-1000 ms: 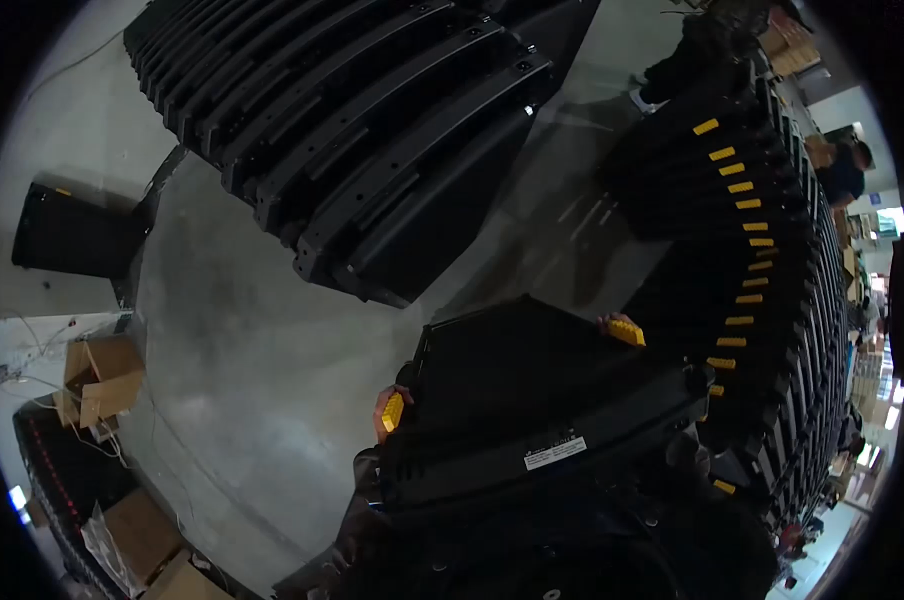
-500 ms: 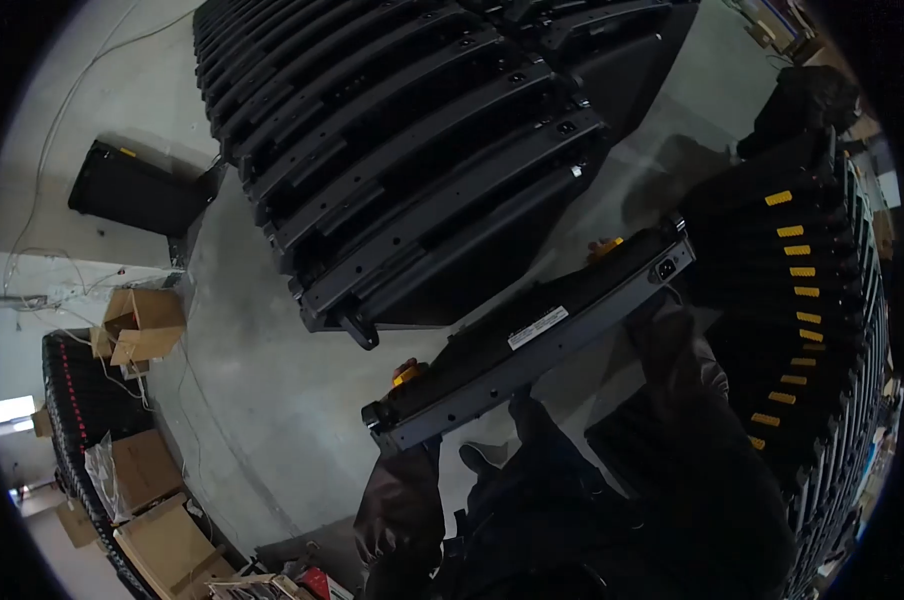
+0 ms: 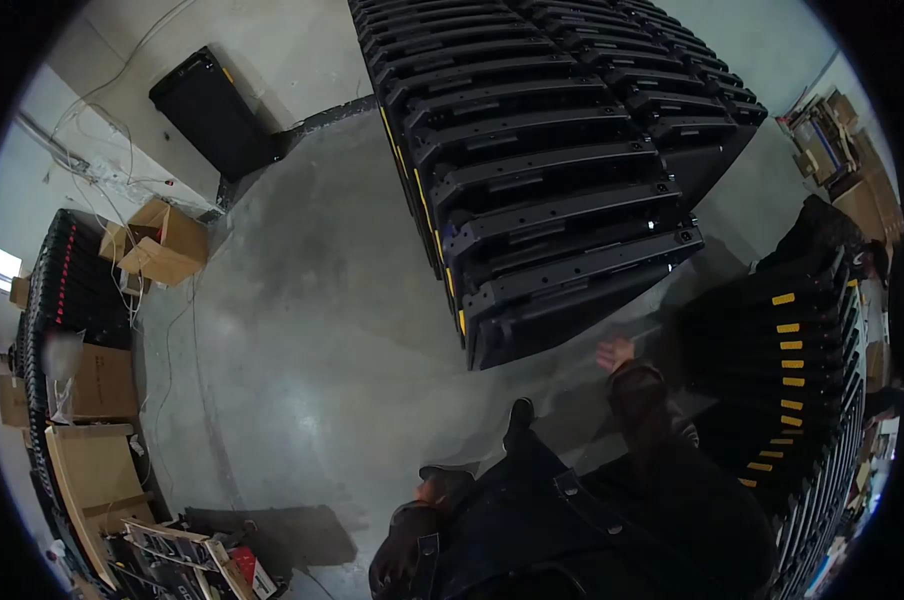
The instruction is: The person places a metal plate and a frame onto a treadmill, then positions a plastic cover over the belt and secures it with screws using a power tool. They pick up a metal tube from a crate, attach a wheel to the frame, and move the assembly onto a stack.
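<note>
Beside the near end of a long row of black panel units (image 3: 582,275), my right hand (image 3: 615,353) is held out with fingers apart and nothing in it. The nearest unit stands on edge, a short gap from that hand. Low in the view, my left hand (image 3: 434,489) hangs by my body near my shoe; its fingers are too small and dark to make out. No object shows in it.
More black units with yellow tags (image 3: 792,364) stand at the right. One black unit (image 3: 214,115) leans on the back left wall. An open carton (image 3: 167,245), a wooden board (image 3: 92,470) and loose cables are at the left.
The black unit that both my hands held is out of them. My right hand has opened and my left hand has dropped to my side. The view has turned, and the row appears farther right.
</note>
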### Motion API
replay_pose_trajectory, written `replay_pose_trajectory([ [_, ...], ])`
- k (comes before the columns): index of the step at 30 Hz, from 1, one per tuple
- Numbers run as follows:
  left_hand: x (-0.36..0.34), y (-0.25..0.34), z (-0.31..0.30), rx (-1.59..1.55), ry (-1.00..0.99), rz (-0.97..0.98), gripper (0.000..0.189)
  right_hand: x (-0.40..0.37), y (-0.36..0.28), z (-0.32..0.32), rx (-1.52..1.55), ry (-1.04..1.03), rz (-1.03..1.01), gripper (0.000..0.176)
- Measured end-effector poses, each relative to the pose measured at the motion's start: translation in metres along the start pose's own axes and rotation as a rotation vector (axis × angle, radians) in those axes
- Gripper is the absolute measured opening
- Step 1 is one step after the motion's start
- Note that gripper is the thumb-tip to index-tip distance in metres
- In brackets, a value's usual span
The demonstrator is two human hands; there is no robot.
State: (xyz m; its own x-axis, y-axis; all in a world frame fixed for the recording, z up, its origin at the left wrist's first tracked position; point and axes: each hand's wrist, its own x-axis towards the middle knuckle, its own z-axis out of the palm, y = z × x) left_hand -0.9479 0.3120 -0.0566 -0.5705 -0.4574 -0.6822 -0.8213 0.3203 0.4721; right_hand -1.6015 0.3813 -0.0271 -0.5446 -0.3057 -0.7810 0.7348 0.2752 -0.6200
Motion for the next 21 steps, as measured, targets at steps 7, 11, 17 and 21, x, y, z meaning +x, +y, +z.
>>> replay_pose_trajectory([
  [7, -0.082, -0.144, 0.001, -1.712, 0.139, -0.560, 0.034, -0.185, 0.251, 0.166, -0.804, -0.396, 0.380, 0.049],
  [11, -0.143, -0.211, -0.070, -1.839, 0.529, -0.446, 0.023, -0.141, 0.308, 0.204, -0.620, -0.535, 0.312, 0.024],
  [17, -0.180, -0.325, -0.047, -1.925, 0.820, -0.695, 0.010, -0.090, 0.259, 0.365, -0.924, -0.937, 0.496, 0.018],
  [21, -0.209, -0.353, -0.013, -1.933, 0.950, -0.934, 0.018, -0.032, 0.239, 0.530, -1.087, -1.100, 0.664, 0.021],
])
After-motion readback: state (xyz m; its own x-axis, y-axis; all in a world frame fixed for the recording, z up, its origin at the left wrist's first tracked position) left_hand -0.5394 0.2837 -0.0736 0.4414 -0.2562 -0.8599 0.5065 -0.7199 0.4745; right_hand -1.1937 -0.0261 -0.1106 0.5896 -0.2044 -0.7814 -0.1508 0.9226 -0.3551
